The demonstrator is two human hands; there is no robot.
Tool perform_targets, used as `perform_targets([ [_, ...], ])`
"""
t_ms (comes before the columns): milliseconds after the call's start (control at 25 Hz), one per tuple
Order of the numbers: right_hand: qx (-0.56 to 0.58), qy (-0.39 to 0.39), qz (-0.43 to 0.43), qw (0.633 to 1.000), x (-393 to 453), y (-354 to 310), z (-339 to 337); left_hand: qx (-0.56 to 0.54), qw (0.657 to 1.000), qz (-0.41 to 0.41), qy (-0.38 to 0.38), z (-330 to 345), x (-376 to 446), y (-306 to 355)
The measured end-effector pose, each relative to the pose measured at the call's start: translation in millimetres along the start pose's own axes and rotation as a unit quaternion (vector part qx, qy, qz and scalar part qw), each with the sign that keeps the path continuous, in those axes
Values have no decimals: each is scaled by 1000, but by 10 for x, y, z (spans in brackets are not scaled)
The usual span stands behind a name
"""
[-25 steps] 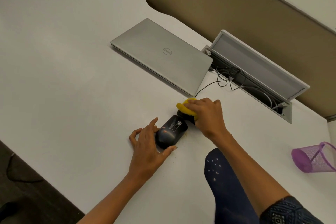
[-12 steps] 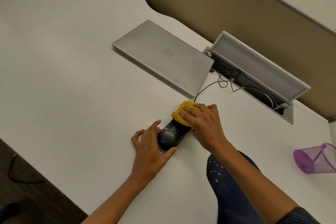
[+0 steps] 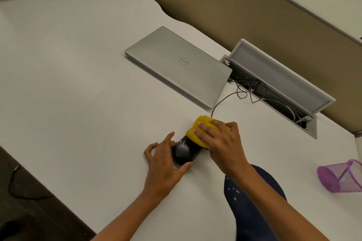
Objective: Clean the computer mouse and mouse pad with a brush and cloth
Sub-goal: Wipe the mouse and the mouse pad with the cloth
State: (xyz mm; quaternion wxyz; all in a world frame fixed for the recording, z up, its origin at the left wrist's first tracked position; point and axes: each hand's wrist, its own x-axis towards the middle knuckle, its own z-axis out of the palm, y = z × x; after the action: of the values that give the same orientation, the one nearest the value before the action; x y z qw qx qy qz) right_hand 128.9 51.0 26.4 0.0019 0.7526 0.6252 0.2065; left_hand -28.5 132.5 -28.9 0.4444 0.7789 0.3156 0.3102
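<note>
A black wired computer mouse [image 3: 183, 152] lies on the white desk [image 3: 78, 84]. My left hand [image 3: 164, 168] grips its rear end, fingers on the left side and thumb on the right. My right hand [image 3: 225, 141] holds a bunched yellow cloth [image 3: 203, 121] down on the front half of the mouse, fingers laid over the cloth's top; the thumb is hidden. The buttons and wheel are covered by the cloth. I see no mouse pad.
A closed silver laptop [image 3: 176, 64] lies behind the mouse. The mouse cable [image 3: 221, 100] runs to an open cable tray [image 3: 284, 84] at the partition. A purple mesh cup [image 3: 340, 176] lies tipped at the right with a dark stick inside. My knee [image 3: 254, 201] is below.
My right hand slid the yellow cloth from beyond the mouse's front back over its buttons. My left hand stayed on the mouse's rear.
</note>
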Motion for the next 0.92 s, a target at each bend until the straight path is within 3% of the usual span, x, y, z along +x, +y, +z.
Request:
perform_targets([
  [120, -2, -1, -45, 999, 74, -177, -42, -9, 1000, -14, -7, -19, 5, 13],
  [280, 123, -74, 148, 979, 279, 21, -19, -4, 999, -29, -17, 2, 0, 13],
  [360, 177, -89, 193, 961, 294, 112, -71, -12, 999, -45, -25, 8, 11, 24],
  [520, 117, -100, 104, 983, 366, -81, -108, -17, 999, -45, -23, 13, 16, -2],
  [720, 85, -49, -49, 994, 182, -204, -165, -22, 999, -40, -23, 33, 8, -74],
  [920, 132, -98, 149, 975, 249, 10, -185, -23, 998, -57, -28, 46, 3, -101],
])
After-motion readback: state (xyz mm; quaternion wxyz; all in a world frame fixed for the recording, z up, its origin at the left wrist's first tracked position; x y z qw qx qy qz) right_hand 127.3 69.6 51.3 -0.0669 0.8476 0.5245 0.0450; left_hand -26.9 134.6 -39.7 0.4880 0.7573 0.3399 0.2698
